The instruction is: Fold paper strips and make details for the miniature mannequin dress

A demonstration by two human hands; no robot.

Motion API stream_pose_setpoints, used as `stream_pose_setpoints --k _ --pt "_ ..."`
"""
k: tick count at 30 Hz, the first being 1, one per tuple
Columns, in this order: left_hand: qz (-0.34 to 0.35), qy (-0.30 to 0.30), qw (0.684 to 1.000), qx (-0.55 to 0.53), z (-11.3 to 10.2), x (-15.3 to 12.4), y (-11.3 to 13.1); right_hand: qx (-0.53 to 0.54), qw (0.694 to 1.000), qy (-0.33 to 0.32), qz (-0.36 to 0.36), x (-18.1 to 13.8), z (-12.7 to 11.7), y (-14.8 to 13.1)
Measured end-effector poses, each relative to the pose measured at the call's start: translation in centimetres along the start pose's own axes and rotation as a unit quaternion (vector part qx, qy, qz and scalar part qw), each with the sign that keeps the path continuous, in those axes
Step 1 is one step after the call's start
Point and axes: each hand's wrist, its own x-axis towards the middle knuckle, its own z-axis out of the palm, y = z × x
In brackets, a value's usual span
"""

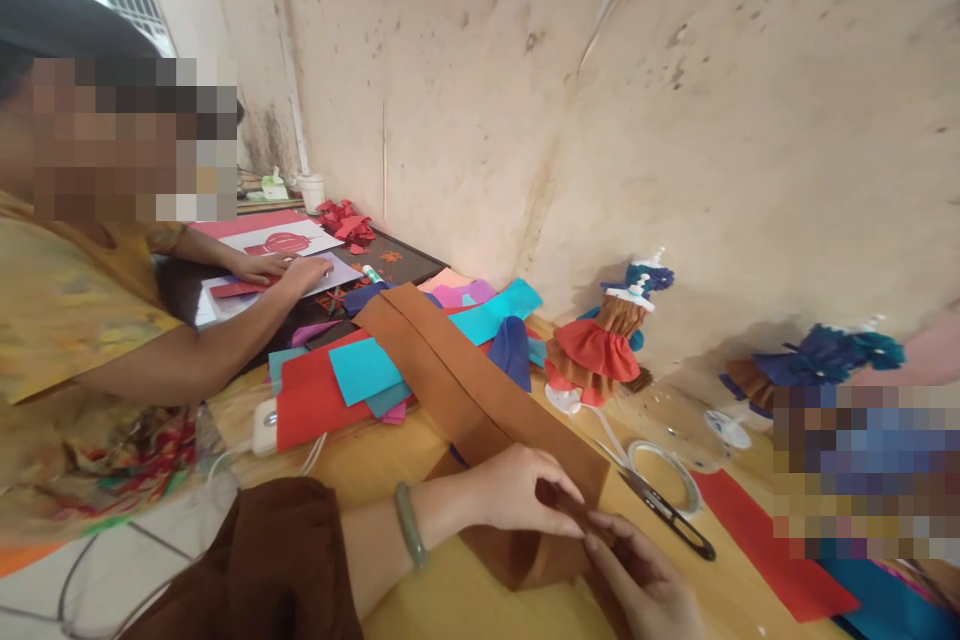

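A folded piece of brown crepe paper [517, 555] is pinched between my two hands above the near table edge. My left hand [517, 490], with a green bangle at the wrist, grips its upper edge with thumb and fingers. Close beside it, my right hand [645, 580] is closed on the same edge, its lower part cut off by the frame. Just beyond lie long brown strips [465, 360], overlapping red sheets [315, 390] and turquoise strips [495, 312]. To the right of my hands are black thread snips [667, 510] and a roll of clear tape [664, 472].
A small dress form [600, 340] in ruffled red and brown stands by the wall; another dressed form [817, 360] is further right. A red strip [772, 540] lies at right. On the left, a co-worker's hands [289, 272] rest on paper. A white power strip [265, 428] lies nearby.
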Motion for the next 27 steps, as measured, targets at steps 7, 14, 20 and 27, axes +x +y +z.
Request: stream_pose_setpoints --k 7,14,20,27 --pt "-0.024 -0.016 1.000 0.008 0.4 -0.2 -0.2 -0.010 1.000 -0.015 0.015 -0.1 -0.4 -0.2" --pt "-0.048 -0.003 0.999 -0.005 0.0 -0.1 0.7 -0.027 0.999 0.002 0.019 -0.8 0.6 -2.3" --pt "-0.054 -0.012 0.998 -0.027 0.1 0.4 0.3 -0.027 0.999 0.021 -0.008 -0.5 0.7 -2.4" --pt "-0.081 -0.014 0.996 -0.025 0.0 0.6 0.3 -0.005 1.000 0.011 -0.016 -0.4 1.0 -3.0"
